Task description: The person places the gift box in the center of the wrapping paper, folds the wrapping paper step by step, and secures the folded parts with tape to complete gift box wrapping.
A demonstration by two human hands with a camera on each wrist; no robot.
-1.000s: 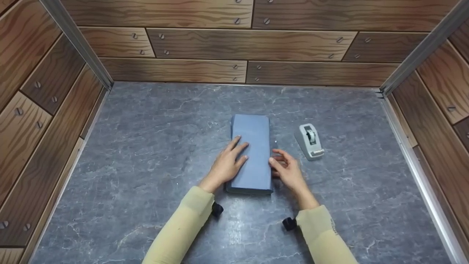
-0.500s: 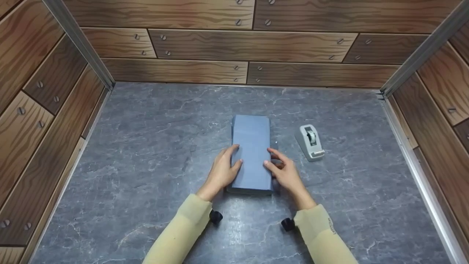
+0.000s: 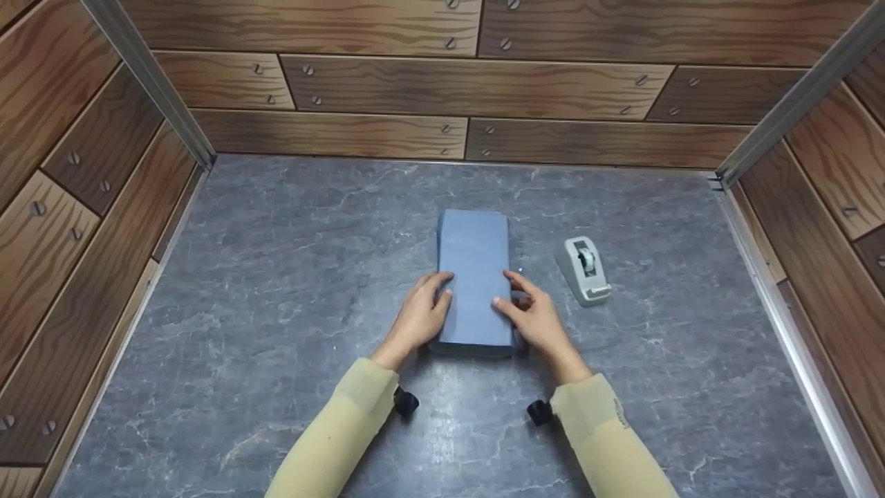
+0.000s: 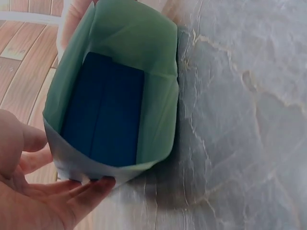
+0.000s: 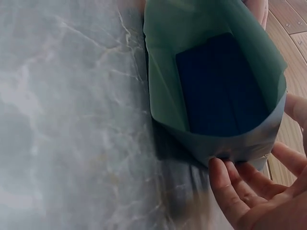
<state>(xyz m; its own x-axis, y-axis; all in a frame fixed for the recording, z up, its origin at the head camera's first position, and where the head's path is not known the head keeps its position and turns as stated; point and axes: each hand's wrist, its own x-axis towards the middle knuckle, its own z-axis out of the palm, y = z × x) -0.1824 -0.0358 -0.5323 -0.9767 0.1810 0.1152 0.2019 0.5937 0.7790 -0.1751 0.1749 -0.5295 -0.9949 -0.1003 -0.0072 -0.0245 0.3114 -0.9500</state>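
Note:
A sheet of wrapping paper (image 3: pixel 476 249), blue outside and green inside, stands as a tube around a dark blue box (image 4: pixel 115 110), lengthwise before me. Both wrist views look into its open near end, where the box (image 5: pixel 220 91) sits set back from the paper's edge. My left hand (image 3: pixel 416 315) holds the left side, fingers on the side and thumb at the top edge. Opposite, my right hand (image 3: pixel 543 318) grips the right side, its thumb on top. Fingertips press the paper's outside in the wrist views. The paper's underside is hidden.
A pale grey tape dispenser (image 3: pixel 587 271) with a roll in it stands right of the package. The grey marbled tabletop (image 3: pixel 290 277) is bounded by wood-patterned walls (image 3: pixel 477 83) with metal corner strips.
My left hand has gone from lying spread on the top to holding the left side. My right thumb has moved onto the top. The package has shifted slightly away from me.

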